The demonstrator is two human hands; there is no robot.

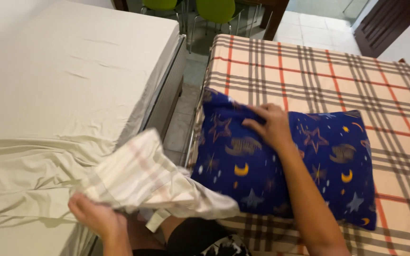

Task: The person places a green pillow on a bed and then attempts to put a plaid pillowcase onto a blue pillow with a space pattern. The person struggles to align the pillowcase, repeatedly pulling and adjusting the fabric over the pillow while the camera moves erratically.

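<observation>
A dark blue pillow [328,161] printed with stars and moons lies on the plaid bed [309,71] at the right. My right hand [269,125] presses flat on its upper left part, fingers spread. My left hand [96,215] grips the lower edge of a pale striped pillowcase [143,178], which hangs bunched over the gap between the two beds and touches the pillow's left corner.
A bed with a plain beige sheet [62,85], wrinkled near me, fills the left. A narrow tiled floor gap [186,95] separates the beds. Green chairs [214,9] and a dark wooden door [385,23] stand at the back.
</observation>
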